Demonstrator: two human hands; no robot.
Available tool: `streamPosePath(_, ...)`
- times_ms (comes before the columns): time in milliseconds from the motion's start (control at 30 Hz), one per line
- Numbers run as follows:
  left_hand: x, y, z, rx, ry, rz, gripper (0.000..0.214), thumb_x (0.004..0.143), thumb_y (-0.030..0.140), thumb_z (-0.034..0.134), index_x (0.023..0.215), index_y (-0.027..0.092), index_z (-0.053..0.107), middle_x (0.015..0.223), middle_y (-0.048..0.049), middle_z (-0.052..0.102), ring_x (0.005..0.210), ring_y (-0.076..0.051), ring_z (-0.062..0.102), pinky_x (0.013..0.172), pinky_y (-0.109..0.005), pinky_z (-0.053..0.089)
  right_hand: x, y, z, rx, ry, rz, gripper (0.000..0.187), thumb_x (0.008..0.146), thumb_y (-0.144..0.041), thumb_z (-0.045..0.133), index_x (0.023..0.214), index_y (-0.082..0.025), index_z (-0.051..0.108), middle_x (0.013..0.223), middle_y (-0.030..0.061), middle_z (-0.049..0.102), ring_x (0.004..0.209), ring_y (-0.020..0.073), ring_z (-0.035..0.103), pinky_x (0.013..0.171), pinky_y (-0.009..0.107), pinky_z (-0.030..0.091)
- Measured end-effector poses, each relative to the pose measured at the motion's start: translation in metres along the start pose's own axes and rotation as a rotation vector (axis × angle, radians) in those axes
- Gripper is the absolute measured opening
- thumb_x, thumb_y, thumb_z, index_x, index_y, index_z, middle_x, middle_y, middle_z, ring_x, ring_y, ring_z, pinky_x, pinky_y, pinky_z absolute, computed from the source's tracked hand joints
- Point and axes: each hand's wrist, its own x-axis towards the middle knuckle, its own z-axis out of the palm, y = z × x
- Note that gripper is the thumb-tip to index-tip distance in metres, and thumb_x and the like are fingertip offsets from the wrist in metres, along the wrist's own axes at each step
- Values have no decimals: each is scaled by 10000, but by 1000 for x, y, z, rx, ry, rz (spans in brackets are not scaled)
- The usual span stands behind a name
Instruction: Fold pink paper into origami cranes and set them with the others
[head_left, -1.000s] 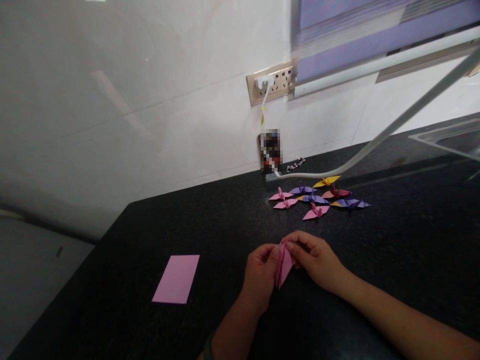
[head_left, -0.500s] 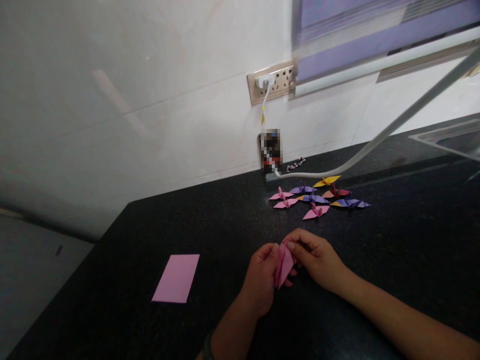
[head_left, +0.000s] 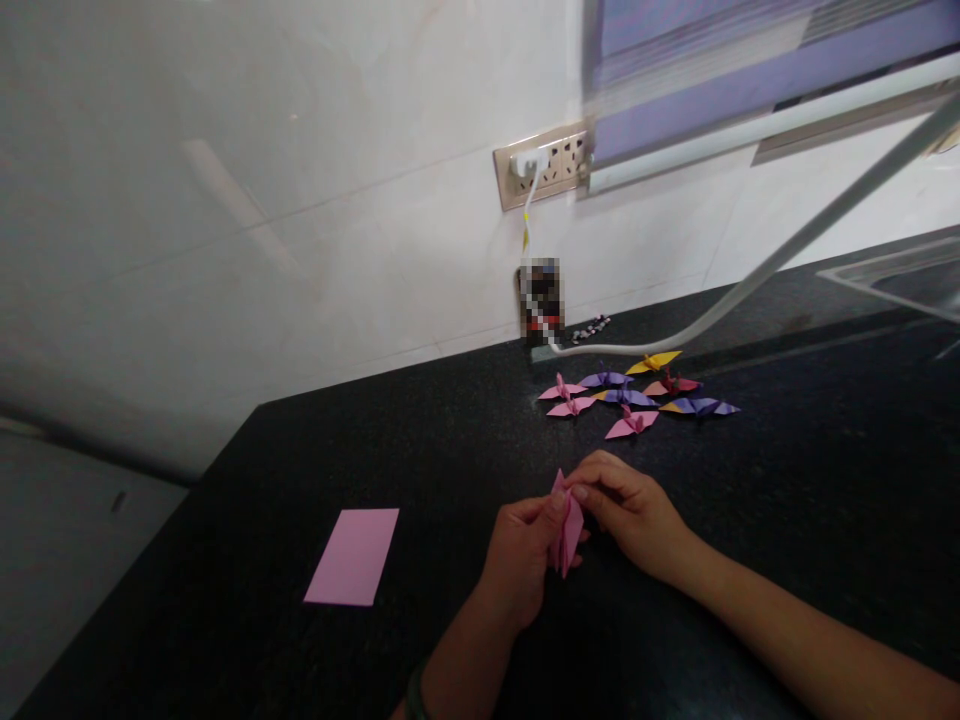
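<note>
A partly folded pink paper piece (head_left: 568, 528) stands upright between my two hands, just above the black countertop (head_left: 420, 440). My left hand (head_left: 521, 560) pinches its left side with thumb and fingers closed. My right hand (head_left: 626, 510) pinches its top edge from the right, fingers curled. A flat pink paper sheet (head_left: 352, 556) lies on the counter to the left of my hands.
Several finished paper cranes (head_left: 634, 395) in pink, purple, yellow and red lie behind my hands. Against the white wall stands a small dark object (head_left: 541, 300) with a white cable running up to a wall socket (head_left: 541, 165). A white pipe (head_left: 787, 250) slants across the right.
The pink piece has been turned narrower and more upright between my fingers, and its tip now pokes up above my right fingertips. My hands stay in place.
</note>
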Motion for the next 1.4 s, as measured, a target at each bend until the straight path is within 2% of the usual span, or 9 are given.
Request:
streamPosePath(167,-1,2,-1,99,18,48,395,710,439,501,875,102,623,620,-43,576,538,-114,519,505,-242,445,-2,-1,2,-9,-7,44,136,793,-210,447,748,-181,573,733,23,514,652,117,511,564,225,426)
streamPosePath(367,-1,2,0,206,78,125,369,699,432,514,833,117,650,600,-36,597,511,-114,511,473,-217,399,-3,-3,4,28,-8,85,145,787,-240,449,737,-176,570,719,16,516,566,94,495,487,200,415)
streamPosePath(600,-2,6,1,243,125,181,316,704,384,529,847,134,659,603,-22,609,532,-115,523,489,-213,401,-3,-5,6,93,-16,96,131,782,-222,457,728,-168,564,725,13,507,550,84,498,480,194,423)
streamPosePath(867,-4,9,3,327,147,307,282,727,346,507,856,148,661,641,-24,618,593,-134,545,543,-241,440,-4,-8,7,156,-47,135,131,775,-261,475,783,-167,567,758,19,508,578,89,509,492,196,443)
streamPosePath(1000,-5,7,2,389,159,362,256,731,335,506,831,160,664,699,-26,628,641,-142,559,588,-242,445,-4,-5,8,148,-29,162,133,748,-283,519,792,-163,556,671,-5,491,539,83,482,469,192,422)
streamPosePath(1200,-4,0,0,505,152,371,280,765,346,459,848,151,641,705,-39,614,646,-145,557,601,-249,441,-3,-6,7,216,-56,177,137,758,-289,504,767,-160,550,657,-7,496,531,82,482,455,185,410)
streamPosePath(1400,-5,2,1,568,154,386,284,778,346,438,824,145,633,658,-35,594,614,-135,547,576,-236,431,-3,-6,7,187,-61,160,160,763,-312,493,757,-167,561,693,5,504,556,90,491,473,193,426)
